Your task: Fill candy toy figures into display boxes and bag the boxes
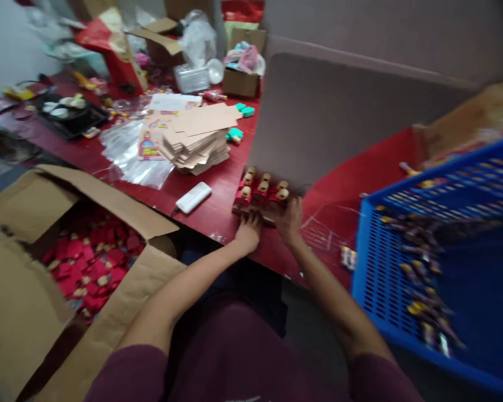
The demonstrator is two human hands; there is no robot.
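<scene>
Several small red and tan figures (260,191) stand in two rows in a shallow brown cardboard tray (270,214) at the front of the red table (218,215). My left hand (248,230) is at the tray's near left edge, its fingers curled against it. My right hand (290,219) grips the tray's right end, fingers bent round the corner. Both hands are a little blurred, and the fingertips are partly hidden.
An open carton (151,229) of red pieces stands at the left. A blue crate (362,245) with wrapped items is at the right. Behind lie stacked cardboard pieces (201,134), a white device (193,197), plastic bags (129,153) and a black tray (73,125).
</scene>
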